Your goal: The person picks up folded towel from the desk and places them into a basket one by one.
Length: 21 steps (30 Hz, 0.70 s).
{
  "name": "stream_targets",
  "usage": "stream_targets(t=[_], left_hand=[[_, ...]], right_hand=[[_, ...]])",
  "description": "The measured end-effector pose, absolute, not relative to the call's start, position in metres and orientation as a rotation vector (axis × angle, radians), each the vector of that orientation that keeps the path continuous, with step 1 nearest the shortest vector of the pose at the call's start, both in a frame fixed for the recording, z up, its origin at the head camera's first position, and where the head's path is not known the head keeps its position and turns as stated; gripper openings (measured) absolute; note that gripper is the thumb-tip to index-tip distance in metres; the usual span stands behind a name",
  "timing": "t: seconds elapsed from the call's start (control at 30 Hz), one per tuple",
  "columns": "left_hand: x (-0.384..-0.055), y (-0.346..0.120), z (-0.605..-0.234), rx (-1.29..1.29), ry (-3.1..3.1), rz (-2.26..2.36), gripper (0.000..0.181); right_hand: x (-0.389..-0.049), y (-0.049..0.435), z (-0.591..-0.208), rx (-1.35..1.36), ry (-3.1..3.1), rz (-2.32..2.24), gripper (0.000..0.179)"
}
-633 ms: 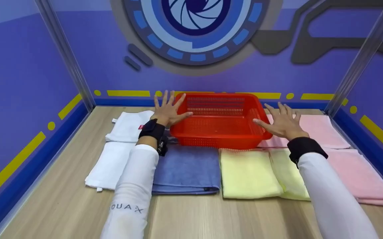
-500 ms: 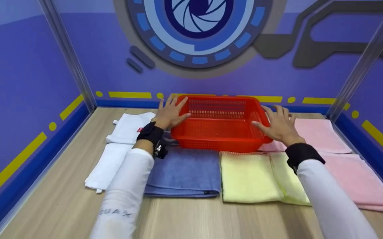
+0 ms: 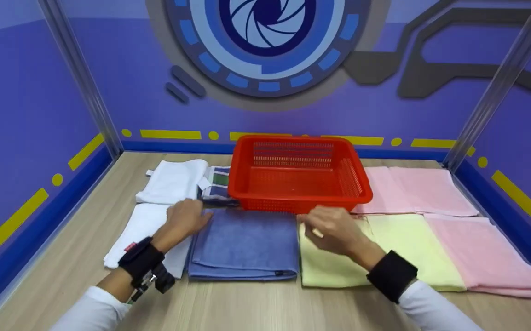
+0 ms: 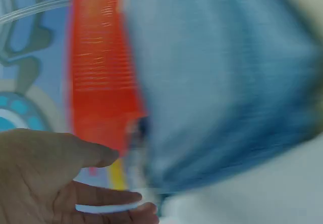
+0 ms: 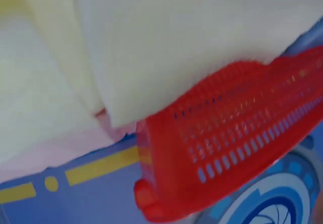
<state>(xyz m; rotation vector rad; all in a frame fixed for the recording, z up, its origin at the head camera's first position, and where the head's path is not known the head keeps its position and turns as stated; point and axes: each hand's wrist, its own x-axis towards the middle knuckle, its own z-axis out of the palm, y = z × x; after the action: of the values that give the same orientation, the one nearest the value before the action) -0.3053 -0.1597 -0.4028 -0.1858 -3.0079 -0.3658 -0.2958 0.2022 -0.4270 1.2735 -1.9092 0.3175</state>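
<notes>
Head view: shows red plastic basket (image 3: 302, 199) at far center, in front of blue-purple backdrop wall (image 3: 127, 82); tapers toward base, has slotted sides.

Left hand (image 3: 185, 219): hovers at left, between near white towel (image 3: 132, 230) and blue folded towel (image 3: 247, 243). Reads better in left wrist view: thumb and fingers loosely extended, well parted, nothing in grasp. Cannot tell whether fingertips touch cloth below.

Right hand (image 3: 332, 231): sits over left pale-yellow towel (image 3: 327, 271), just near of basket. Fingers bend downward in a loose curl, back of hand up; holds nothing visible. Slightly blurred; cannot tell contact with towel.

Blue folded towel: lies flat, nearly square, folded edges toward near side, far edge beside basket. Pale-yellow towel: adjoins it on right; meets right pale-yellow towel (image 3: 412, 246), then near pink towel (image 3: 491, 257) farther right. Far pink towel (image 3: 431, 188): lies beyond, right of basket.

Far left: far white towel (image 3: 173, 181), then striped cloth (image 3: 221, 179) in blue, green and white, partly hidden by basket.

Both wrists: wear black wristbands (image 3: 392, 276), above white sleeves (image 3: 93, 309). Underneath all: light wood-grain table (image 3: 233, 308).
</notes>
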Motion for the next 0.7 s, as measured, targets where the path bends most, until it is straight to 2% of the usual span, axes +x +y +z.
stream_targets(t=[0.1, 0.27, 0.4, 0.57, 0.7], left_hand=[[-0.303, -0.161, -0.421, -0.203, -3.033, -0.372, 0.037], [-0.303, -0.16, -0.429, -0.319, -2.978, -0.409, 0.053], [-0.302, -0.164, -0.433, -0.379, -2.952, -0.497, 0.058], [-0.302, -0.166, -0.44, -0.383, -2.949, -0.564, 0.052], [-0.301, -0.161, -0.444, -0.395, -2.883, -0.621, 0.036]], right_hand=[[-0.285, 0.19, -0.444, 1.206, -2.249, 0.286, 0.008], [-0.278, 0.17, -0.449, 0.731, -2.696, 0.298, 0.047], [-0.276, 0.157, -0.442, 0.47, -2.833, 0.357, 0.063], [-0.275, 0.143, -0.44, 0.334, -2.948, 0.436, 0.059], [-0.277, 0.135, -0.442, 0.282, -3.0, 0.603, 0.051]])
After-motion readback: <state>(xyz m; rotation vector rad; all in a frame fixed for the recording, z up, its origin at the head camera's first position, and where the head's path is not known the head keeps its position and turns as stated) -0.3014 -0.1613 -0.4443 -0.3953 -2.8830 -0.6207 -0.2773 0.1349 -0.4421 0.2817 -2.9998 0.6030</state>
